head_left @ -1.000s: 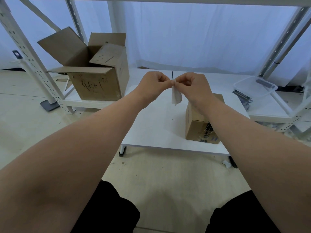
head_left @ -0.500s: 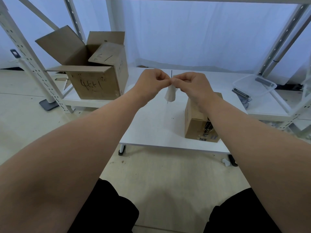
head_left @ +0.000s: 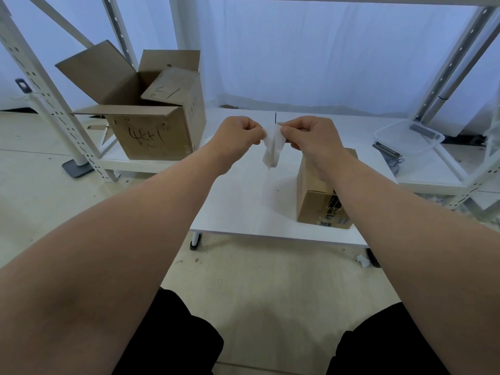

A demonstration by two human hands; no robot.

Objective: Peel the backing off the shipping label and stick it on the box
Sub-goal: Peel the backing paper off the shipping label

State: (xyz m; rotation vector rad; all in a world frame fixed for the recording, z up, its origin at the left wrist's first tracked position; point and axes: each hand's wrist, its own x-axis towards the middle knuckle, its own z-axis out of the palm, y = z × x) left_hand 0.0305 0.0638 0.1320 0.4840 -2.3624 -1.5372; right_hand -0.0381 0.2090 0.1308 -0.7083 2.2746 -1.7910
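A small white shipping label point(head_left: 272, 147) hangs in the air between my two hands, above the low white table point(head_left: 243, 207). My left hand point(head_left: 238, 135) pinches one layer at its top edge. My right hand point(head_left: 308, 133) pinches the other layer, and the two layers spread apart at the top while still joined lower down. The small closed cardboard box point(head_left: 315, 201) stands on the table below my right wrist, partly hidden by my right forearm.
A large open cardboard box point(head_left: 151, 131) with handwriting sits on a low shelf at the left, beside a white rack post point(head_left: 51, 109). A clear plastic tub point(head_left: 408, 136) rests on the shelf at the right. A white curtain hangs behind.
My hands have drawn slightly apart, and the label's two layers have opened at the top where before they were pressed together between my fingertips.
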